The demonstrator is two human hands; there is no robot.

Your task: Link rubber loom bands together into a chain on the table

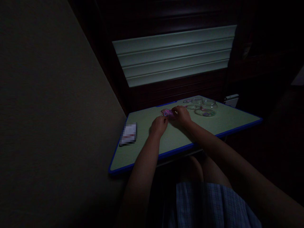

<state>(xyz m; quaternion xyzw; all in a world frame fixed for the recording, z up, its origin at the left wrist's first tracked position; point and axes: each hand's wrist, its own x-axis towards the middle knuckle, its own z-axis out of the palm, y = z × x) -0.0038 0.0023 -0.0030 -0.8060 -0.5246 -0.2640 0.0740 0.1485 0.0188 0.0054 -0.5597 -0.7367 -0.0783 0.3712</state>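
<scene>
The counter [228,120] has a smooth, pale top, matt for the most part, and its blue edging [178,148] looks like plastic with a faint sheen. At the far right, the tubs [201,112] are clear and glossy, seemingly thin, hard plastic, with bright glints on their rims. The pink bundle [168,113] looks uneven on top; its material is too dim to tell. Beyond, the slats [175,57] are smooth with a soft sheen, set in a dark, wood-like frame [147,95] with a dull gloss. The left wall [52,104] looks matt. Near, the checked garment [213,204] is soft, matt cloth.
</scene>
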